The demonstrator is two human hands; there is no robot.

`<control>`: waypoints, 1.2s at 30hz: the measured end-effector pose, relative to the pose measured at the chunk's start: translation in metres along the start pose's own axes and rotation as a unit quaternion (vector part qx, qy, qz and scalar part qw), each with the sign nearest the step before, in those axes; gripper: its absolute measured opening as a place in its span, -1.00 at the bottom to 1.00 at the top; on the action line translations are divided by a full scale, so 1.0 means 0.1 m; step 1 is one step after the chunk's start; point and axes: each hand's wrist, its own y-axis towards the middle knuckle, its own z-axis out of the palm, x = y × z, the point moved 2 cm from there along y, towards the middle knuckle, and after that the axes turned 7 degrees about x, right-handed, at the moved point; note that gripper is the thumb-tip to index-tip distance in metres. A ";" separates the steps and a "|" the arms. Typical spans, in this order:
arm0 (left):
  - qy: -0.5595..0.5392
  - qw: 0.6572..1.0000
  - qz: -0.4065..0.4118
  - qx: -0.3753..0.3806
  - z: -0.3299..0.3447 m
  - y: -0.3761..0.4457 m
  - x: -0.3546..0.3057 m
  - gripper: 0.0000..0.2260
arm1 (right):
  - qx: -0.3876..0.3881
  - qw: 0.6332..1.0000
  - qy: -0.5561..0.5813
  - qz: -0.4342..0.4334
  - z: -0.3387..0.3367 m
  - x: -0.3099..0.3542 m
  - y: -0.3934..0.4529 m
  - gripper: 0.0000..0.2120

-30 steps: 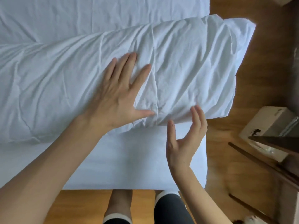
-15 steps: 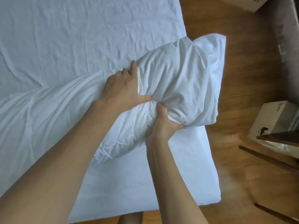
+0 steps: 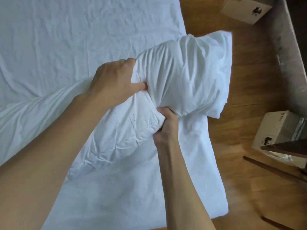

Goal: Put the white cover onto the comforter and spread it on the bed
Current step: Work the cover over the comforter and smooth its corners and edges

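The white cover (image 3: 191, 77) bulges over one end of the comforter (image 3: 126, 130), bunched near the bed's right edge and hanging partly past it. My left hand (image 3: 114, 80) grips the cover's gathered upper edge, fingers curled into the fabric. My right hand (image 3: 166, 125) clutches the cover's lower gathered edge together with the quilted comforter beneath. The bare comforter, faintly speckled, runs down and left from between my hands. The bed (image 3: 74, 39) carries a wrinkled white sheet.
Wooden floor (image 3: 232, 146) lies to the right of the bed. Two cardboard boxes stand there, one at the top (image 3: 245, 9) and one at mid right (image 3: 275, 130). Dark wooden furniture legs (image 3: 274, 168) cross the lower right. A grey wall or panel (image 3: 290, 55) runs along the far right.
Both hands went from lying flat and open on the cover to gripping it. The covered end has been bunched up and drawn toward the bed's right edge.
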 end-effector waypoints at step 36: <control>0.029 0.958 0.038 -0.282 0.98 -1.04 0.41 -0.56 | 0.005 0.315 -0.834 -0.453 0.02 0.69 -0.06 -0.56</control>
